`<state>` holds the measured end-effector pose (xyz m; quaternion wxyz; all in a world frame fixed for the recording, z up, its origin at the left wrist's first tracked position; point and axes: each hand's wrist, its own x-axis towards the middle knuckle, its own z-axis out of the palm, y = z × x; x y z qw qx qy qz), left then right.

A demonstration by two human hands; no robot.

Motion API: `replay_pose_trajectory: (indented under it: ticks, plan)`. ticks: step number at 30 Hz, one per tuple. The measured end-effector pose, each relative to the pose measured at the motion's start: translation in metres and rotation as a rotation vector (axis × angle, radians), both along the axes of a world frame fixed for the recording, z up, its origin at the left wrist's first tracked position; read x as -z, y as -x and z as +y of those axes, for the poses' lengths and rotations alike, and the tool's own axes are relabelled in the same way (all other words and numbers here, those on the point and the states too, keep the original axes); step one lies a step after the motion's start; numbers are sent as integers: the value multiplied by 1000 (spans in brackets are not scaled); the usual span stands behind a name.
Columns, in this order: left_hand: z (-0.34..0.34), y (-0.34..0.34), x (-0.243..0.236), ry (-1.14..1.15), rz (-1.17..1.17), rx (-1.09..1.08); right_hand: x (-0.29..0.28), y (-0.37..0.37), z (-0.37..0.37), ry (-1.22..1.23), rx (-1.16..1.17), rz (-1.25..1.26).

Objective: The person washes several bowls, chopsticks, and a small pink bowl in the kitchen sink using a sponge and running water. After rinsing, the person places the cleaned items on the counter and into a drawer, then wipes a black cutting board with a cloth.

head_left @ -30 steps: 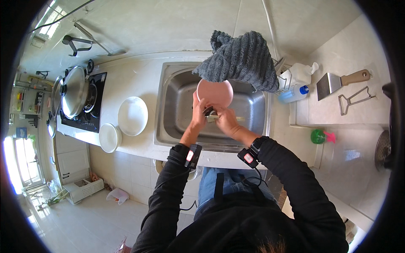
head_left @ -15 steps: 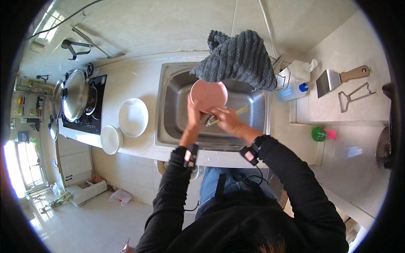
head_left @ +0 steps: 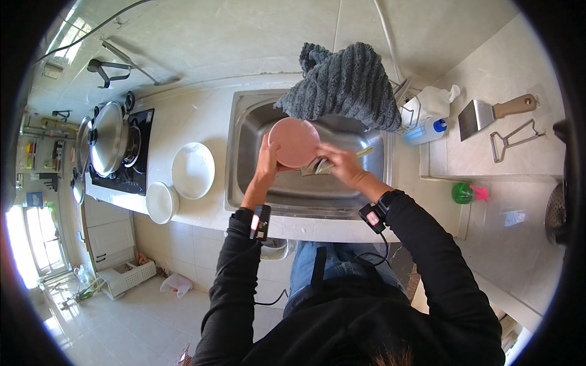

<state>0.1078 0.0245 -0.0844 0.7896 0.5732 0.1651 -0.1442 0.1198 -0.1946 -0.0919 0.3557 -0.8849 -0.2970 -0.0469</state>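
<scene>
My left hand (head_left: 265, 160) grips a pink bowl (head_left: 293, 141) over the stainless steel sink (head_left: 244, 189), thumb on its near left rim. Just right of the bowl, my right hand (head_left: 342, 163) is closed on some slim utensils (head_left: 321, 168), partly hidden by the fingers, one of them pale yellow and sticking out to the right; its fingertips are at the bowl's right side. A dark grey ribbed cloth (head_left: 339, 85) hangs over the sink's back right part, above the bowl.
Left of the sink are a white plate (head_left: 193, 170), a white bowl (head_left: 161, 202) and a lidded pan (head_left: 107, 137) on the hob. At the right stand a rack with bottles (head_left: 427, 131), a scraper (head_left: 478, 119), a wire tool (head_left: 510, 143) and a green spray bottle (head_left: 464, 193).
The pink bowl and my left hand have moved left, the bowl tilting to show more of its face. My right hand has shifted right, with the yellow utensil now sticking out rightward.
</scene>
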Motion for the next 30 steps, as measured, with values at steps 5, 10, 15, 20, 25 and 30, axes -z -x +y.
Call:
replay_pose_trajectory:
  ticks: [5,10,15,20,25,30]
  plan:
    - [8,13,-1,105,159,72,-9,-6,0,-419,287,733]
    - [-13,22,4,461,259,78,-10,-20,6,-663,325,1393]
    - [-13,16,-4,279,212,185,-6,-34,-7,-678,226,1553]
    - [-5,-23,-5,-765,57,676,-17,-44,-12,-488,193,1453]
    - [-9,-63,-1,-1238,-727,867,-23,-53,-12,-417,26,1578]
    - [-27,-78,-21,-1377,-916,1047,-21,-52,-11,-530,-18,1756]
